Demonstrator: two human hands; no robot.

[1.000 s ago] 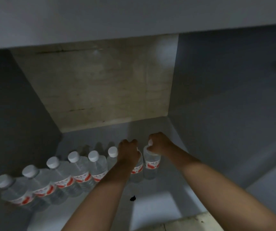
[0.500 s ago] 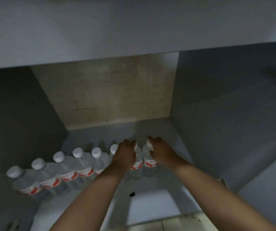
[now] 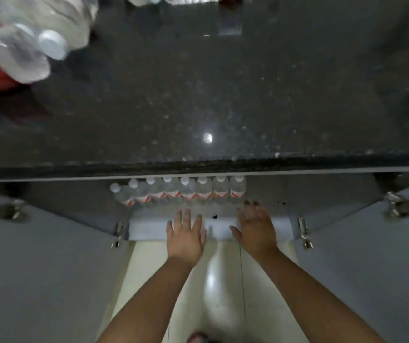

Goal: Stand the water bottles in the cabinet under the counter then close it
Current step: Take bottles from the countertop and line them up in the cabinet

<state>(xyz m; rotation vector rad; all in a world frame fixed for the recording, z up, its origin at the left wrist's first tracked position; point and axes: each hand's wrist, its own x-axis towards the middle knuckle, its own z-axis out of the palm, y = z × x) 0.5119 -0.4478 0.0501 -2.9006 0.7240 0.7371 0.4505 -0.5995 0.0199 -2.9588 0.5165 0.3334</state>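
I had both hands empty at this point. My left hand (image 3: 186, 235) hung palm-down with the fingers spread, and my right hand (image 3: 255, 231) was likewise splayed and holding nothing, a little blurred, both over the front lip of the pale cabinet floor (image 3: 149, 229).

The row of clear plastic water bottles with white caps and red-and-white labels (image 3: 181, 191) stood upright on that floor, tucked just under the edge of the dark speckled stone counter (image 3: 198, 95). They stood side by side, touching or nearly so, running left to right across my view, with their long axes vertical. The row lay straight ahead of my fingertips and deeper in, its right end nearest my right hand, though neither hand touched a bottle.

What mattered for the next move was above and to the left. A shrink-wrapped pack of more clear bottles with a red band (image 3: 20, 43) lay on the counter at the far left, blurred, well apart from both hands and on my left hand's side. I judged that hand the nearer for reaching it.

The two grey cabinet doors stood swung wide, the left door (image 3: 37, 268) and the right door (image 3: 371, 268), each flanking its own arm. Closing was not yet due, I reckoned, with bottles still on the counter.
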